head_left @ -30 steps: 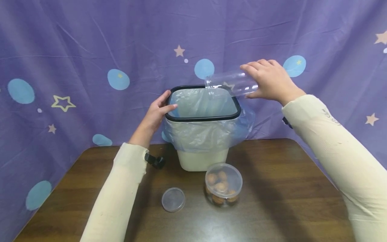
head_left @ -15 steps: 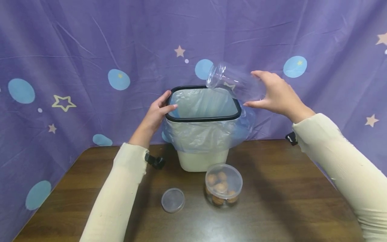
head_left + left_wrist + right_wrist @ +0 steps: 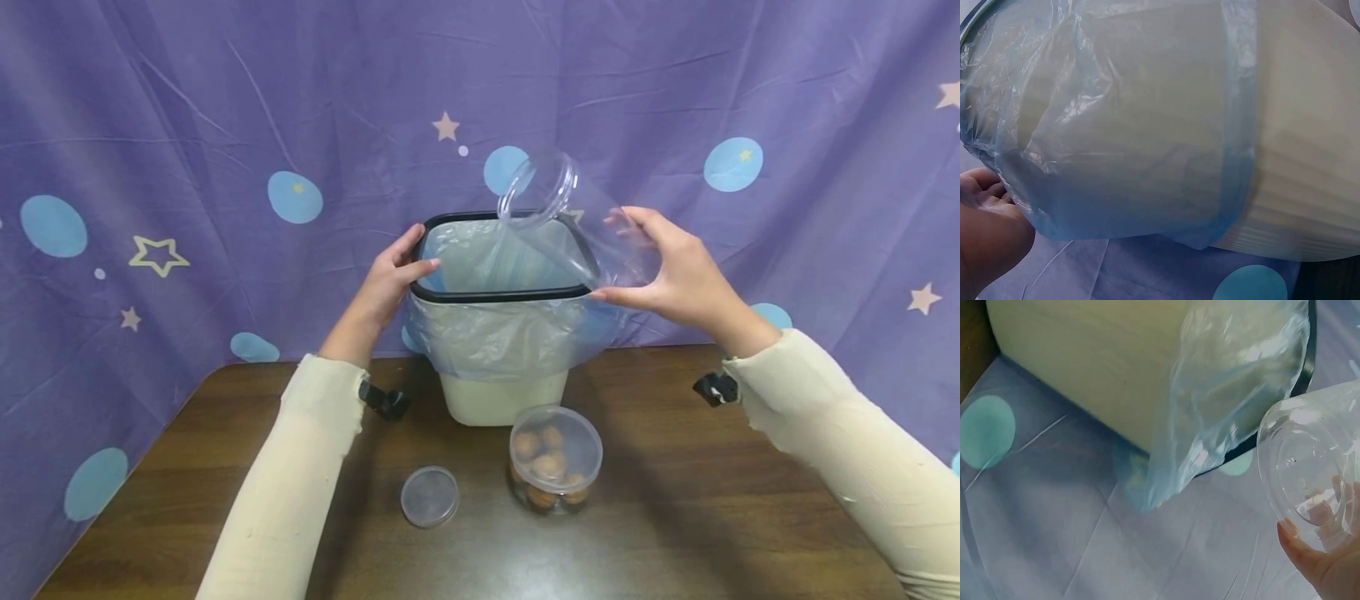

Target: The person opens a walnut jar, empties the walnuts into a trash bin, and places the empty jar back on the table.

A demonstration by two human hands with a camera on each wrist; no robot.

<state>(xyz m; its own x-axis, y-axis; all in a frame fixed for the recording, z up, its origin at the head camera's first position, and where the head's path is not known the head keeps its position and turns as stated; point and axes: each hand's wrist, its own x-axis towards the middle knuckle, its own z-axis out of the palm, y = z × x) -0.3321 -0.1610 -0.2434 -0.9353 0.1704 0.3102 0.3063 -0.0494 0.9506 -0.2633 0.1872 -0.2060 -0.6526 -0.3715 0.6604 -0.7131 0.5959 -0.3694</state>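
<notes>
In the head view a cream trash can (image 3: pixel 506 400) with a black rim stands on the table, lined with a thin bluish plastic bag (image 3: pixel 510 333) folded over its outside. My left hand (image 3: pixel 382 282) holds its left rim, thumb over the edge and fingers along the outer side. With my right hand (image 3: pixel 686 271) I grip a clear plastic jar (image 3: pixel 573 221) near its base, over the can's right rim. The jar is tilted, its uncovered mouth pointing up and left, and nothing shows inside. Its round base (image 3: pixel 1310 465) faces the right wrist camera.
In front of the can, a lidded clear tub (image 3: pixel 555 458) contains several brown, walnut-like pieces. A small round clear lid (image 3: pixel 430 497) lies to its left on the brown wooden table (image 3: pixel 645 500). A purple curtain (image 3: pixel 360 100) hangs directly behind.
My right hand has lowered and turned, swinging the jar from lying nearly level, mouth left over the can, to mouth upward. The left hand and the can have stayed put.
</notes>
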